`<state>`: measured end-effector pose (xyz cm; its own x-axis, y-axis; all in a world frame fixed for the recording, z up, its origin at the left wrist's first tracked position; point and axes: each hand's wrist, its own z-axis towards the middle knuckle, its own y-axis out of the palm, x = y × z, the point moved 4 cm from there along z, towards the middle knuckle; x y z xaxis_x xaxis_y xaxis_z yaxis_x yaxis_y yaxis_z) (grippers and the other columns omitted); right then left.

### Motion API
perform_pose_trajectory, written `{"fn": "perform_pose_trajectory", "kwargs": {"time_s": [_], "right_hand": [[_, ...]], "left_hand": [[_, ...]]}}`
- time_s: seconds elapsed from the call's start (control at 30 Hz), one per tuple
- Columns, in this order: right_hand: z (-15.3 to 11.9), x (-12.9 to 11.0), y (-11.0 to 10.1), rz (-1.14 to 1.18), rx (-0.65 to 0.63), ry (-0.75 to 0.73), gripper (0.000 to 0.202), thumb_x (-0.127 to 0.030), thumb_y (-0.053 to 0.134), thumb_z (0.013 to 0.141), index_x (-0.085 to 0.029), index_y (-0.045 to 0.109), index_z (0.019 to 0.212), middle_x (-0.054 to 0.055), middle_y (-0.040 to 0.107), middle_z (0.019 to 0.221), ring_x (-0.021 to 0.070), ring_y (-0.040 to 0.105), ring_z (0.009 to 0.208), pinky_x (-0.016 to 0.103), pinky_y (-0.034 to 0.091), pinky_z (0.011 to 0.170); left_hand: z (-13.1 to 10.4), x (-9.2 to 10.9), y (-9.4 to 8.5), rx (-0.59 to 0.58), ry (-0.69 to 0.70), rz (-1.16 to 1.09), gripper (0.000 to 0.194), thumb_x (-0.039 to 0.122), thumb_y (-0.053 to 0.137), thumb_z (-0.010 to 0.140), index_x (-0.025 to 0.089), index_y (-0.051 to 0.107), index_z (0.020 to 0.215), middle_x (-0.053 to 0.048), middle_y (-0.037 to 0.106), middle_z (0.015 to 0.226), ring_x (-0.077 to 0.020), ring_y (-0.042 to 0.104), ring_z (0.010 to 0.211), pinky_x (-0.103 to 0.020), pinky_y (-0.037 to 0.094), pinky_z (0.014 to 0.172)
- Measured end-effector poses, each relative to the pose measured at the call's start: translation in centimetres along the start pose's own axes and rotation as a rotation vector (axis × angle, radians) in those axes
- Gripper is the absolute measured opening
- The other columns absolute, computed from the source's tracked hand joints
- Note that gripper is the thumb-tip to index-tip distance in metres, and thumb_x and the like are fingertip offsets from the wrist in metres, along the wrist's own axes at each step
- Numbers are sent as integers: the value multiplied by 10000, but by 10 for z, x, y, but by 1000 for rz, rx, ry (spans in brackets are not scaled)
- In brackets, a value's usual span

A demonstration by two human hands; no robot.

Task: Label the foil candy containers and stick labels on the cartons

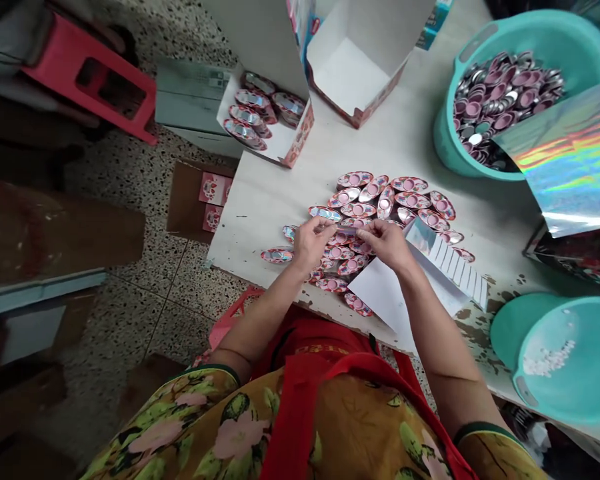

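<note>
My left hand (312,244) and my right hand (384,241) face each other over the middle of the table. Between them is a thin, narrow strip (347,231), pinched at one end by each hand; what it is, I cannot make out. Beneath and around it lie several small oval pink-and-red packs (358,209), most with a round pink piece in the centre. A few at the left, such as one oval pack (277,255), show a shiny bluish top instead. White sheets (387,293) and a strip sheet of white labels (459,268) lie by my right forearm.
An open box (296,143) holding oval packs stands at the table's left edge, beside an open white box (353,73). At right are a teal tub (445,137) of small round pieces, a holographic sheet (570,153) and a teal bucket (590,393). A pink stool (105,80) stands left.
</note>
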<state>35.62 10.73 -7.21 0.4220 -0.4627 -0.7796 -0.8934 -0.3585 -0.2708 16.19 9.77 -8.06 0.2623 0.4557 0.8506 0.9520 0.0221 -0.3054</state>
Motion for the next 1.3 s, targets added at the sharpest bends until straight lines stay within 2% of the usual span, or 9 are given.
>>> {"fn": "perform_pose_trajectory", "kwargs": {"time_s": [0.17,0.47,0.67,0.8,0.9,1.0,1.1,1.23,1.3], "right_hand": [[41,-24,3,-300,124,-34,214,-389,607,802,-201,644,707,-2,605,591,151,518,570,274,355,554],[105,-46,-18,-836,121,3,160,-293,609,762,-212,742,798,69,726,801,237,636,784,320,450,695],[123,-45,-12,-815,217,30,148,-272,667,752,-197,734,862,119,720,884,297,615,873,380,467,769],[82,-31,-67,-729,379,-63,221,-354,583,874,-197,689,987,118,684,971,285,590,911,388,450,807],[12,14,-127,-733,512,39,352,-507,533,920,-199,667,1025,117,645,1016,287,572,959,410,443,848],[-51,71,-152,-789,476,218,421,-599,641,834,-207,670,987,149,621,1070,341,532,1029,467,436,862],[-75,103,-143,-804,515,213,420,-557,718,785,-218,655,1026,167,600,1187,368,489,1103,496,424,879],[-68,111,-131,-646,518,87,269,-399,640,859,-222,648,1061,123,663,1153,317,552,1048,475,436,916],[-64,110,-133,-532,478,11,252,-359,585,881,-218,664,1075,106,703,1102,295,591,1005,455,451,927]], "left_hand": [[33,-2,-14,238,77,352,44,215,737,798,211,711,763,-37,632,857,-194,566,861,-358,471,899],[49,10,26,299,-84,618,112,287,610,920,259,700,859,-73,647,1059,-292,534,1132,-422,422,957],[57,4,22,272,-137,690,122,359,680,879,249,662,930,-107,624,1170,-338,500,1197,-477,419,970],[61,4,10,185,-139,695,95,324,635,891,261,687,843,-89,649,1100,-348,504,1163,-532,419,969],[61,7,-2,200,-95,723,152,276,573,909,234,683,813,-106,648,1058,-366,485,1157,-600,377,999],[54,17,-2,315,18,758,184,269,597,899,222,683,1055,-146,593,1224,-399,423,1233,-650,304,1048],[34,36,40,248,237,766,394,322,669,881,249,611,1264,-137,557,1313,-373,426,1248,-583,332,1058],[-4,55,150,-315,689,831,320,314,610,941,322,625,1261,-63,622,1299,-295,505,1190,-470,389,1001],[-17,57,189,-463,863,872,344,280,563,966,325,603,1304,-67,619,1345,-291,517,1194,-475,382,991]]}}
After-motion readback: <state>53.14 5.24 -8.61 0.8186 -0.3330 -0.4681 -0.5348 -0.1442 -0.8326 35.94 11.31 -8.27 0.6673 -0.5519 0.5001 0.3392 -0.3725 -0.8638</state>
